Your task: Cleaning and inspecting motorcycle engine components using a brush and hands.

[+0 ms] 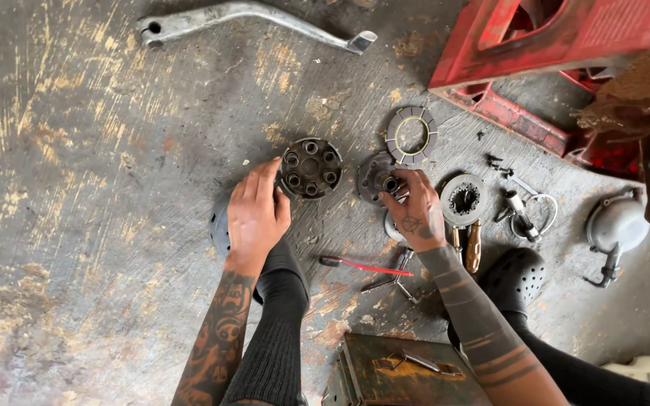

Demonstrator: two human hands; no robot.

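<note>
A set of round clutch-like parts is laid out on a worn, paint-scuffed concrete floor [77, 150], within reach of a person crouched over them. The left hand [256, 216] is spread flat, fingers loosely extended, its fingertips touching the edge of a dark round hub with six posts [311, 168]; nothing is gripped, and the hub seems merely steadied. The right hand [415, 210] is closed, fingertips pinched on a small cylindrical piece at the centre of a dark disc [376, 177], which lies just beside the hub. A notched friction ring [411, 135] lies beyond the disc, and a pale toothed plate [463, 200] lies to the right of that hand, so the parts appear to be spread apart in a loose row.

A red-handled tool [362, 266] lies near the knees, and a long bent metal lever [250, 19] lies towards the far edge of the view. A red crate [558, 37] is cut off at the top corner, and a rusty metal box [400, 372] at the bottom. What the pinched piece is cannot be made out, and part of the disc is hidden by the fingers.
</note>
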